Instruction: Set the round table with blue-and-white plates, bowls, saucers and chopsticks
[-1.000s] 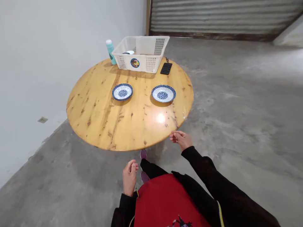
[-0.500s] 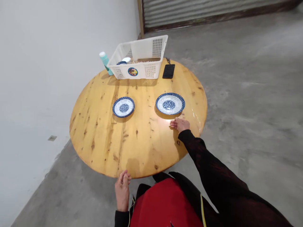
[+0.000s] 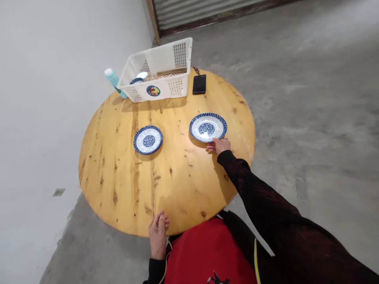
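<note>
Two blue-and-white patterned plates lie on a round wooden table (image 3: 127,185). My right hand (image 3: 218,146) reaches across the table and touches the near rim of the right plate (image 3: 207,127), fingers loosely curled against it. The left plate (image 3: 148,139) sits apart, untouched. My left hand (image 3: 158,233) rests at the table's near edge with fingers curled together and nothing visible in them.
At the far side stands a white plastic basket (image 3: 166,86) holding small dishes and chopsticks. A teal bottle (image 3: 115,82) leans left of it; a black phone (image 3: 199,84) lies to its right. A white wall runs along the left; bare concrete floor surrounds the table.
I have come closer to the table. My right hand moved forward over the tabletop until it reached the right plate's rim. My left hand rose to the table's near edge.
</note>
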Demonstrator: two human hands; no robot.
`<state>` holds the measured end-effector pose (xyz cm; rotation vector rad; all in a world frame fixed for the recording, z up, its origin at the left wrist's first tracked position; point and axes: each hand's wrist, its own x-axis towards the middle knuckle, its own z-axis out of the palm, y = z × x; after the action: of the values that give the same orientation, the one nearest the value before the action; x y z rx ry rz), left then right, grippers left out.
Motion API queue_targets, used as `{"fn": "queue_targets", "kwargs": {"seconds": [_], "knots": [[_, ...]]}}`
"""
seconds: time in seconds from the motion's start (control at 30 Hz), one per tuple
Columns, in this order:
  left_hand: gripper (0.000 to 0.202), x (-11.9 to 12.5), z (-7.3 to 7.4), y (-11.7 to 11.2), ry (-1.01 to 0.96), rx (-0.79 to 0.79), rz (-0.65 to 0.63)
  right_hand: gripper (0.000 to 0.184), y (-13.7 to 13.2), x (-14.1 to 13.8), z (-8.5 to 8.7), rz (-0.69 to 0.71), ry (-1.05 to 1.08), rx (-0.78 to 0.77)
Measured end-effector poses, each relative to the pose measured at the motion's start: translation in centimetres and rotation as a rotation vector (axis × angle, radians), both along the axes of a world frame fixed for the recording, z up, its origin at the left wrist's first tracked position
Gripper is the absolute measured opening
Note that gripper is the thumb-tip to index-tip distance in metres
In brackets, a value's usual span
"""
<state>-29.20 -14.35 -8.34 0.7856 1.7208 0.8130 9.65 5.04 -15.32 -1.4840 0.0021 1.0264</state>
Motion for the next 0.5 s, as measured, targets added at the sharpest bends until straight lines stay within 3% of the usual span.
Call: {"fn": "queue_targets", "kwargs": {"seconds": [0.3,0.5], "knots": [[0.072,-2.9,1.0,4.4,0.035,0.001,-0.078,0.008,0.8,-0.2,0.3,-0.095,-0.001,-0.037],[0.071,-2.8,0.6,5.6,0.011,-0.030,-0.094,0.009,0.7,-0.1,0.5,-0.115,-0.017,-0.026]]}}
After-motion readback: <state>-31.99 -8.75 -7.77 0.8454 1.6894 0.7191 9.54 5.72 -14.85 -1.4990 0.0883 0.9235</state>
